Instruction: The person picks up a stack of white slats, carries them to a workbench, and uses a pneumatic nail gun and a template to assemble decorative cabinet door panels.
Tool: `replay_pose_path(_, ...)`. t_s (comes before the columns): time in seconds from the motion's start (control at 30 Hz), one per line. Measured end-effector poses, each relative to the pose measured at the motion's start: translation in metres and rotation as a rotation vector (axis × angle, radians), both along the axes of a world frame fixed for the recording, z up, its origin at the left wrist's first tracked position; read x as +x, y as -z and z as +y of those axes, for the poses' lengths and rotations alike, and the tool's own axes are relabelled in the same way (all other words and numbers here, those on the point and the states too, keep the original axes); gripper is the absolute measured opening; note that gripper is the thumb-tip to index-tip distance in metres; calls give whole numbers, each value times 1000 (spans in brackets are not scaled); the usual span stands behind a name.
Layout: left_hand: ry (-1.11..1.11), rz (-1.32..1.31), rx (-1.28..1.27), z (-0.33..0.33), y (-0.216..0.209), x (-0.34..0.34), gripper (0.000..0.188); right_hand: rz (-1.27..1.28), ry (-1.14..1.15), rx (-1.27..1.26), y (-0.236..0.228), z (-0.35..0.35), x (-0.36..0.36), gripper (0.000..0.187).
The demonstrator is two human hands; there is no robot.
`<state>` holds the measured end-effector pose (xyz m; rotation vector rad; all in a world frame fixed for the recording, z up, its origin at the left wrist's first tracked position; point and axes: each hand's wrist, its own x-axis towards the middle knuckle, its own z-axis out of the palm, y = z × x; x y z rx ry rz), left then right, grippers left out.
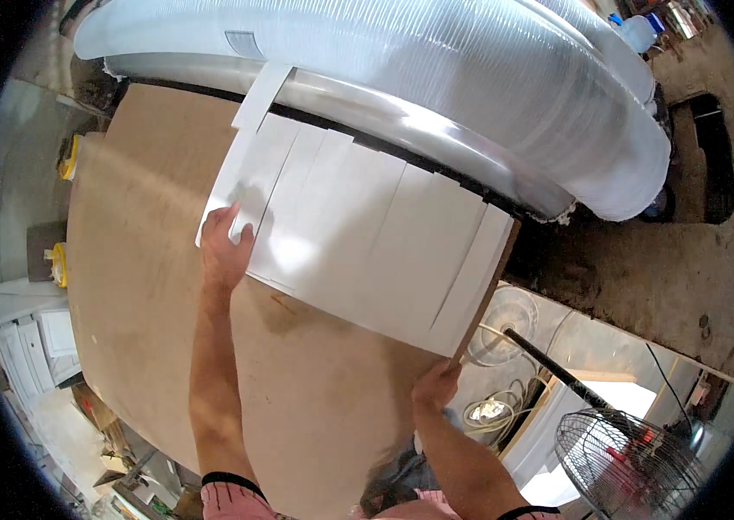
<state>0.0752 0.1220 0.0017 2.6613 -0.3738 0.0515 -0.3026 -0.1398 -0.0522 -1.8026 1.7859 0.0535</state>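
White flat panels (341, 208) lie side by side on a large brown board (159, 173), with thin seams between them. My left hand (227, 250) rests at their left end, thumb and forefinger spread apart on a narrow white strip (220, 186). A second white strip (265, 94) sticks out past the far edge, over the roller's side. At the near right corner of the panels, my right hand (436, 387) is closed on the rim of the brown board; its fingertips are partly hidden.
A large roll wrapped in clear plastic (471, 87) spans the far side, above a shiny metal cylinder (419, 130). A black wire fan (627, 459) stands at lower right, near a coiled hose (493, 412). White door-like panels (33, 338) stand at left.
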Motion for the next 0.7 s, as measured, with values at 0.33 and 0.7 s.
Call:
replay_pose_path(0.33,-229,150,261,-111,-66,87,88,59,23,17,-18,1,8,57)
replay_pose_path(0.7,-84,205,-13,28,-16,64,59,157,53,16,-21,3,16,57)
